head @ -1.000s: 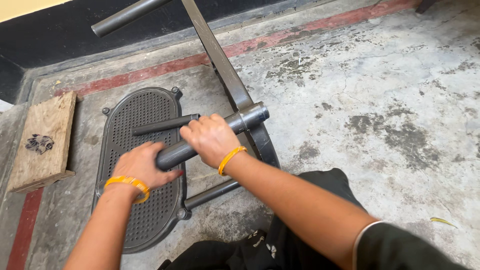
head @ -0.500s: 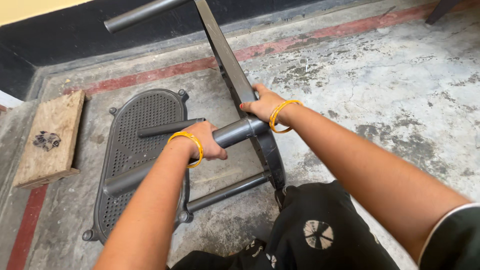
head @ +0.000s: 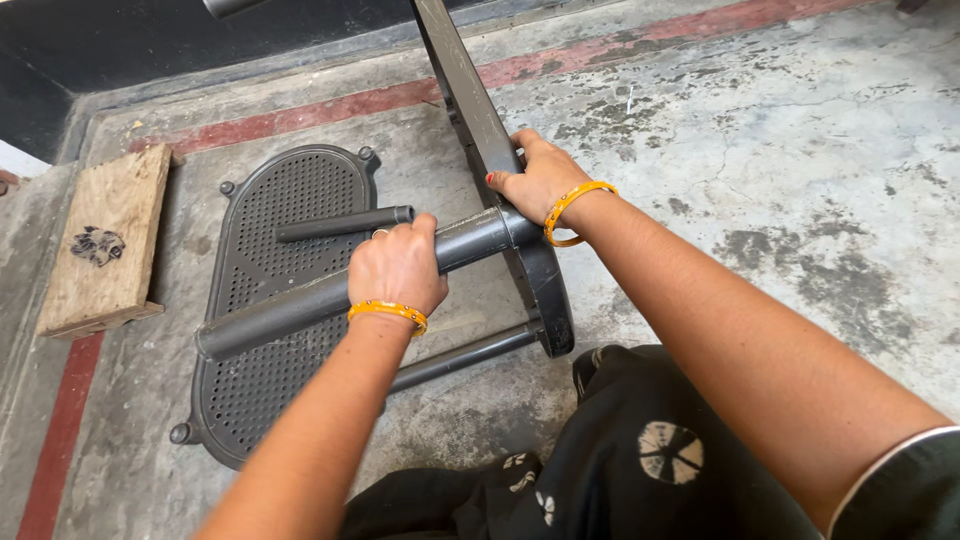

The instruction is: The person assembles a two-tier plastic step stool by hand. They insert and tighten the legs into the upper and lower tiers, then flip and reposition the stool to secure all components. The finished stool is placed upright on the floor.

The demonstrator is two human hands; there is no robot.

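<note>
Dark patterned trousers (head: 640, 470) are seen nearest the camera, above a stained concrete floor (head: 800, 200). A grey plastic tube (head: 330, 295) is gripped by the left hand (head: 398, 268), its fingers wrapped fully round the tube near the middle; an orange bangle (head: 388, 312) is worn at that wrist. The tube lies across a perforated dark oval panel (head: 280, 300) on the floor, its far end meeting a dark flat frame bar (head: 480, 120). That joint is steadied by the right hand (head: 540, 180), fingers curled closed over the bar's edge. The parts are judged rigid, fairly light and smooth, best held close to the joint. A shorter tube (head: 345, 222) rests on the panel beyond, and a wooden block (head: 105, 240) lies farther left
</note>
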